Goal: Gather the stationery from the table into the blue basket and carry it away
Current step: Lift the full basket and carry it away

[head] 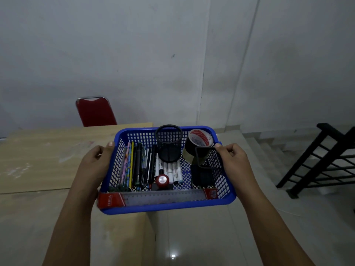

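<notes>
A big grey-white wall (134,54) fills the back of the room. Below it is a shiny pale tiled floor (201,237), with pale steps (269,143) and a black railing (322,160) on the right. A light wooden table (48,156) stands on the left, and a red chair (95,112) with a silver edge sits behind it by the wall.

The blue basket (192,205) is held up in the air, partly past the table's right edge and over the floor. The left hand (96,162) grips its left side with the thumb on the rim. The right hand (233,160) grips the right side with its fingers curled, thumb on the rim too.

A long grey ruler (163,196) lies across the near end of the basket. It sits in a red sleeve with white letters, but they are too blurry to read for sure. A round black mesh cup (169,146) stands at the back. Next to it a roll of black tape (197,143) leans, with a red and white label whose words are too small to read. A square black mesh holder (209,158) stands by the right wall. A row of pens and pencils (138,166) lies on the left, and white markers (172,171) lie in the middle with tiny print. A small red round thing (162,180) sits near the ruler.
</notes>
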